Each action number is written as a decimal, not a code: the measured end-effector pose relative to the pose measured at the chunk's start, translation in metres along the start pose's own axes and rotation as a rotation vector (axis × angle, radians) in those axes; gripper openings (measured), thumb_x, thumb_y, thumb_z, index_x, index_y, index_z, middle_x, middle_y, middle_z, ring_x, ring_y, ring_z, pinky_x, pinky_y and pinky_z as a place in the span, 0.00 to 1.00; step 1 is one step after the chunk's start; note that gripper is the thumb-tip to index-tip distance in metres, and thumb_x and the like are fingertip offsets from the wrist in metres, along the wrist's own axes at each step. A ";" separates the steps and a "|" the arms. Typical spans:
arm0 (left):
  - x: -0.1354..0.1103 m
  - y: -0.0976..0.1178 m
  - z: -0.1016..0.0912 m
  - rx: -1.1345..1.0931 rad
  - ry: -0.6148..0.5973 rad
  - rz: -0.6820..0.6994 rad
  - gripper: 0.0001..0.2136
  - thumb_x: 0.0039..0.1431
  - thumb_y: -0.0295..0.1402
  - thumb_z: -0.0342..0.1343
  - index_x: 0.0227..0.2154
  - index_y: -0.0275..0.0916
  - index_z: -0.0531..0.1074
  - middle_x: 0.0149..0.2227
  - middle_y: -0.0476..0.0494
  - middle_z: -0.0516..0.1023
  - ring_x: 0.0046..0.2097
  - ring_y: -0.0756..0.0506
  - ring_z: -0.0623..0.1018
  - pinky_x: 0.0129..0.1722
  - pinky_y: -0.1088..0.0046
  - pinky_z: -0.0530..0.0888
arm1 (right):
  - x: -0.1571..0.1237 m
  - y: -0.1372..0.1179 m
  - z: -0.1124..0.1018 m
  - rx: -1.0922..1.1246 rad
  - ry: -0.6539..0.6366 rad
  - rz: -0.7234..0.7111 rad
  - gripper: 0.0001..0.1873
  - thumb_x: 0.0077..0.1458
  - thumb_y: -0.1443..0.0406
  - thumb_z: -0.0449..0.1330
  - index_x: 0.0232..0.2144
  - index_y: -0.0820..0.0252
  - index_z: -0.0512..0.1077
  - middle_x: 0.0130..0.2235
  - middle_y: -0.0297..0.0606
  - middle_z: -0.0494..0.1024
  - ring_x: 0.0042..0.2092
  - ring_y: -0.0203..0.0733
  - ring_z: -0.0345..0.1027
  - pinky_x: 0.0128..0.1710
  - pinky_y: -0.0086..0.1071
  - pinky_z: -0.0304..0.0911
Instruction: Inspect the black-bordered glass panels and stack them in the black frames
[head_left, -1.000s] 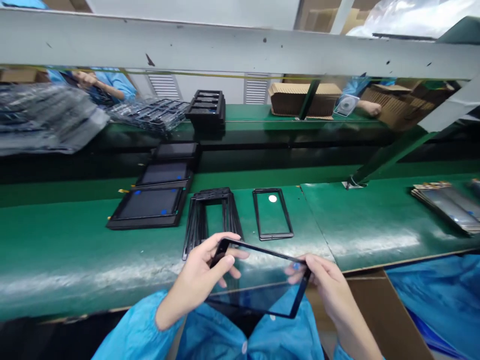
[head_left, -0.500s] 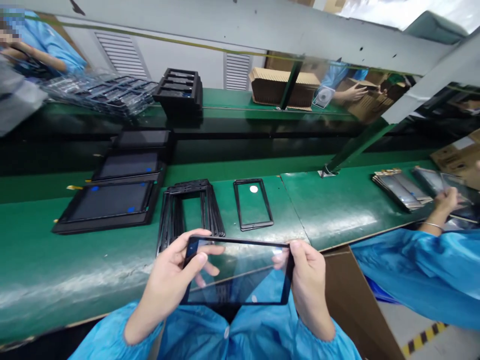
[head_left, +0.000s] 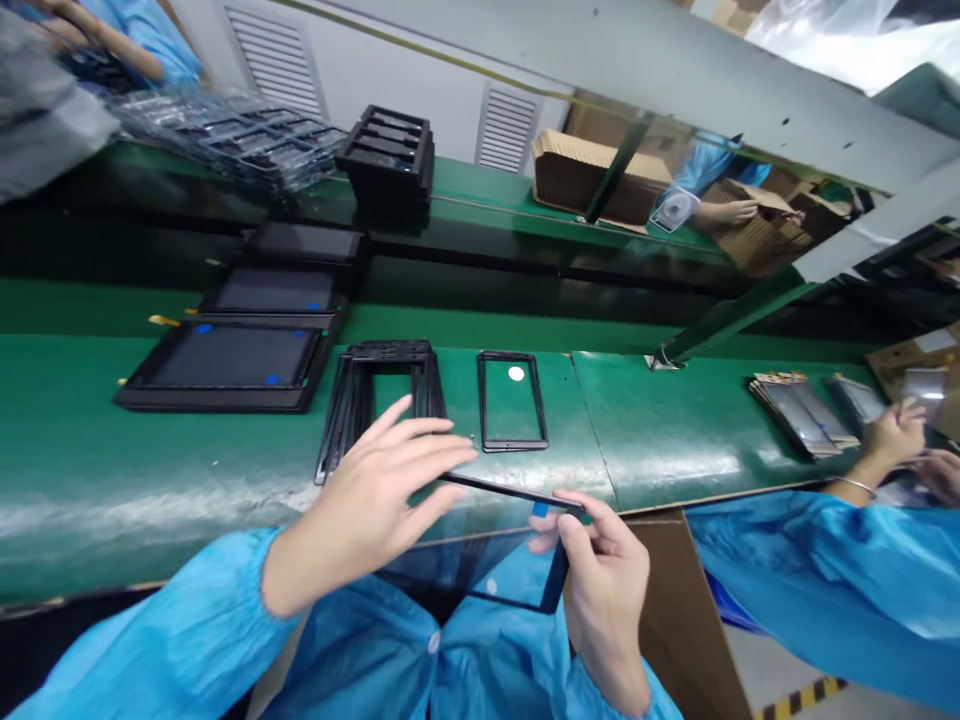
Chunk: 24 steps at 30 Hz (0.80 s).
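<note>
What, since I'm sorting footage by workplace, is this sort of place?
Probably an electronics assembly workshop: a long green workbench holds piled black rectangular frames, the right hand grips a clear, black-bordered rectangular panel, and a co-worker's blue sleeve shows farther along.

Bright light leaves whitish glare on the green bench; outer edges look stretched.

Head-worn view, facing forward and down, close over green bench.

cardboard stack on rear shelf | white device beside it | louvred vents | striped floor tape
</note>
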<state>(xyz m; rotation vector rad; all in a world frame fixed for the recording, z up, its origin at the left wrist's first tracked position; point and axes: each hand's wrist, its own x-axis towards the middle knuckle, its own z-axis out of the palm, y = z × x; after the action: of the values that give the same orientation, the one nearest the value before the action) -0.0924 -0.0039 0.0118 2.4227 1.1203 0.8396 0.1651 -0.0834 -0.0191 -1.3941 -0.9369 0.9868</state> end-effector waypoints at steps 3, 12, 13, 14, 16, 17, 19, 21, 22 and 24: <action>0.012 0.003 -0.003 -0.016 -0.066 0.098 0.09 0.73 0.33 0.58 0.48 0.43 0.83 0.45 0.49 0.89 0.52 0.42 0.85 0.73 0.51 0.60 | -0.002 0.002 0.001 -0.023 0.031 -0.009 0.12 0.64 0.57 0.69 0.45 0.57 0.84 0.29 0.39 0.88 0.29 0.48 0.86 0.35 0.32 0.81; 0.010 0.007 0.002 -0.054 -0.071 0.130 0.11 0.75 0.31 0.54 0.48 0.39 0.82 0.46 0.44 0.89 0.45 0.41 0.87 0.53 0.61 0.77 | -0.001 -0.001 0.001 -0.037 -0.005 0.001 0.14 0.64 0.55 0.68 0.45 0.57 0.83 0.26 0.38 0.87 0.29 0.50 0.86 0.32 0.34 0.81; 0.010 0.011 0.003 -0.049 -0.114 0.115 0.13 0.75 0.31 0.53 0.51 0.39 0.82 0.47 0.43 0.89 0.46 0.40 0.87 0.49 0.62 0.78 | 0.000 -0.001 0.003 -0.048 -0.032 -0.004 0.14 0.65 0.54 0.68 0.45 0.57 0.83 0.25 0.38 0.87 0.29 0.50 0.86 0.31 0.34 0.81; 0.011 0.015 0.005 -0.063 -0.171 0.096 0.14 0.76 0.32 0.52 0.55 0.40 0.80 0.48 0.42 0.89 0.47 0.39 0.87 0.46 0.64 0.78 | 0.002 -0.002 0.005 -0.060 -0.072 -0.015 0.14 0.65 0.54 0.67 0.45 0.56 0.84 0.25 0.38 0.87 0.29 0.50 0.86 0.31 0.34 0.81; 0.014 0.022 0.009 -0.150 -0.286 0.040 0.15 0.76 0.33 0.51 0.57 0.43 0.80 0.47 0.43 0.89 0.46 0.39 0.87 0.41 0.66 0.78 | 0.004 -0.002 0.011 -0.064 -0.185 -0.044 0.14 0.65 0.54 0.68 0.45 0.55 0.85 0.27 0.37 0.87 0.29 0.48 0.86 0.32 0.33 0.81; 0.015 0.025 0.011 -0.217 -0.327 -0.004 0.15 0.76 0.34 0.51 0.57 0.44 0.80 0.45 0.44 0.89 0.44 0.39 0.87 0.41 0.67 0.78 | 0.006 -0.003 0.013 -0.047 -0.245 -0.044 0.15 0.64 0.54 0.69 0.47 0.54 0.85 0.28 0.37 0.88 0.30 0.47 0.86 0.34 0.34 0.81; 0.016 0.027 0.014 -0.388 -0.357 -0.147 0.16 0.76 0.35 0.51 0.57 0.46 0.80 0.42 0.46 0.90 0.39 0.41 0.88 0.42 0.68 0.79 | 0.011 -0.003 0.015 0.046 -0.323 0.004 0.20 0.64 0.52 0.69 0.53 0.52 0.84 0.32 0.37 0.89 0.33 0.47 0.86 0.39 0.36 0.82; 0.013 0.025 0.018 -0.620 -0.338 -0.350 0.17 0.76 0.38 0.51 0.60 0.45 0.79 0.44 0.44 0.90 0.39 0.42 0.88 0.42 0.68 0.81 | 0.016 -0.002 0.013 0.161 -0.312 0.090 0.22 0.65 0.49 0.67 0.55 0.51 0.83 0.38 0.40 0.90 0.37 0.48 0.87 0.42 0.39 0.82; 0.010 0.024 0.019 -0.744 -0.321 -0.458 0.19 0.76 0.40 0.52 0.62 0.44 0.78 0.46 0.41 0.89 0.40 0.42 0.88 0.41 0.69 0.82 | 0.019 0.000 0.011 0.201 -0.279 0.125 0.22 0.66 0.48 0.66 0.53 0.51 0.84 0.41 0.42 0.90 0.38 0.49 0.87 0.41 0.39 0.82; 0.004 0.022 0.022 -0.948 -0.268 -0.636 0.21 0.74 0.45 0.55 0.62 0.40 0.77 0.50 0.35 0.88 0.42 0.40 0.89 0.38 0.70 0.83 | 0.023 0.004 0.008 0.229 -0.204 0.154 0.22 0.64 0.46 0.66 0.45 0.55 0.87 0.42 0.46 0.90 0.35 0.50 0.87 0.37 0.38 0.82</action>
<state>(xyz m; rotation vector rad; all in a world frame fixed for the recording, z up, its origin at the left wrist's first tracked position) -0.0633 -0.0162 0.0078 1.2504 0.9740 0.5958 0.1655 -0.0595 -0.0245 -1.2014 -0.8431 1.3297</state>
